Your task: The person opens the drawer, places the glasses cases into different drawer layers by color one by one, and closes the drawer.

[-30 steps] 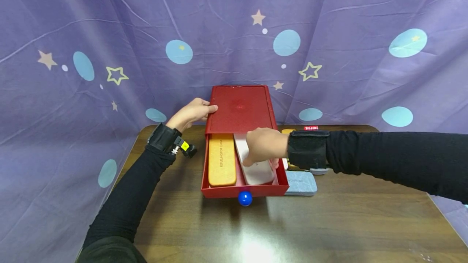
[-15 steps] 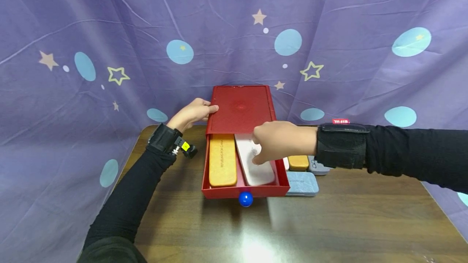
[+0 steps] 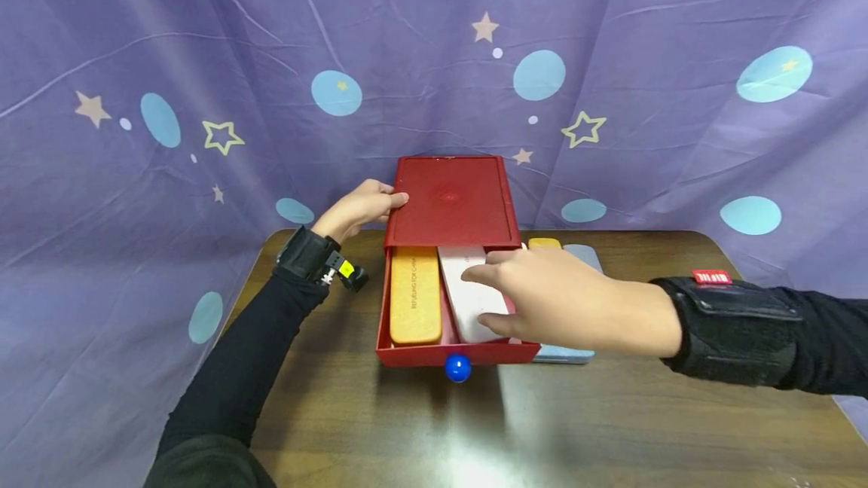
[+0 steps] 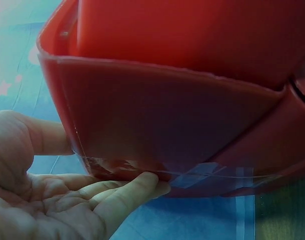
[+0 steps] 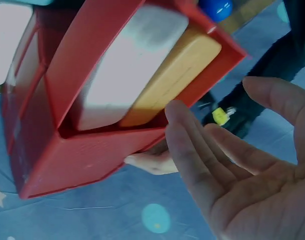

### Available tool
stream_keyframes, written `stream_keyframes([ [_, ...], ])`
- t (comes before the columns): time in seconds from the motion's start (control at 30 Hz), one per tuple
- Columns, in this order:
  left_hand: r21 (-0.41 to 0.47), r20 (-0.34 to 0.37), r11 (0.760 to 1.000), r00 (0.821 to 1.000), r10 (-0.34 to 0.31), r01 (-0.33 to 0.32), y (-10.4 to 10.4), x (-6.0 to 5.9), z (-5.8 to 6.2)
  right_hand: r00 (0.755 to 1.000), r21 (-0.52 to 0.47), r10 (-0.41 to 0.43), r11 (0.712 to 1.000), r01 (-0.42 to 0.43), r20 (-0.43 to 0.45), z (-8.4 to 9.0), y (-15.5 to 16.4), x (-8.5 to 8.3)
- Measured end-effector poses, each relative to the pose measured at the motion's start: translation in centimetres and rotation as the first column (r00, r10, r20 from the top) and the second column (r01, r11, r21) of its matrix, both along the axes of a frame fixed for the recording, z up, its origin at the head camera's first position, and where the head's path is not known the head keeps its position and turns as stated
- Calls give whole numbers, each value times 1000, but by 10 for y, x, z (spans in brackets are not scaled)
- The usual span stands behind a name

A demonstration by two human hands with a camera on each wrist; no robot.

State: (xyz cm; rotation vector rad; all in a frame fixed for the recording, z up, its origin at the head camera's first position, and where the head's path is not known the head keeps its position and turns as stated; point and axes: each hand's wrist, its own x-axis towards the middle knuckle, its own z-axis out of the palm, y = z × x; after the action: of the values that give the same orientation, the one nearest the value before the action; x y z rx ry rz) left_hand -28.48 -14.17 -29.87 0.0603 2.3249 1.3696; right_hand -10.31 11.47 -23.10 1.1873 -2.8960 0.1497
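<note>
Right hand (image 3: 549, 298): fingers straight and loosely spread, holding nothing, hovering over the white case (image 3: 472, 297) in the pulled-out drawer of the red box (image 3: 449, 203). Orange case (image 3: 414, 296) beside it in the same drawer, blue knob (image 3: 457, 367) at the drawer's front. Left hand (image 3: 360, 206): fingers laid against the box's far left edge, steadying it. Box resting on the worktop (image 3: 610, 428); more cases (image 3: 566, 355) just right of the box.
</note>
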Motion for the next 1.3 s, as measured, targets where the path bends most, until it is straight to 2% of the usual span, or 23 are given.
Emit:
stream_keyframes([
  [0.1, 6, 1, 1000, 1000, -1, 1, 0, 0, 1, 991, -63, 101, 992, -107, -88, -9, 7, 13],
  [0.17, 5, 2, 1000, 1000, -1, 1, 0, 0, 1, 972, -92, 180, 977, -194, -149, -17, 10, 20],
  [0.23, 8, 3, 1000, 1000, 0, 0, 1, 0, 1, 941, -96, 256, 955, -282, -219, -24, 12, 25],
  [0.33, 5, 3, 1000, 1000, 2, -2, 0, 0, 1, 882, -69, 351, 918, -391, -315, -35, 12, 32],
  [0.47, -3, -1, 1000, 1000, -4, 4, 0, 0, 1, 809, 2, 441, 878, -478, -389, -48, 11, 38],
  [0.67, -14, -3, 1000, 1000, -22, 22, -3, 0, 0, 743, 198, 547, 836, -513, -386, -60, 13, 43],
  [0.8, -3, -7, 1000, 1000, -24, 24, -4, 0, -1, 673, 332, 612, 791, -514, -416, -68, 11, 43],
  [0.93, 2, -13, 1000, 1000, -21, 21, -4, 0, -2, 596, 449, 682, 730, -515, -425, -77, 8, 41],
  [1.03, 3, -15, 1000, 1000, -18, 18, -3, 1, -2, 548, 521, 726, 684, -511, -416, -83, 6, 40],
  [1.2, 3, -12, 1000, 1000, -17, 17, -4, 1, -1, 492, 630, 786, 605, -487, -375, -92, 3, 38],
  [1.3, 4, -9, 1000, 1000, -22, 22, -4, 2, 0, 470, 666, 812, 566, -486, -347, -96, 2, 37],
])
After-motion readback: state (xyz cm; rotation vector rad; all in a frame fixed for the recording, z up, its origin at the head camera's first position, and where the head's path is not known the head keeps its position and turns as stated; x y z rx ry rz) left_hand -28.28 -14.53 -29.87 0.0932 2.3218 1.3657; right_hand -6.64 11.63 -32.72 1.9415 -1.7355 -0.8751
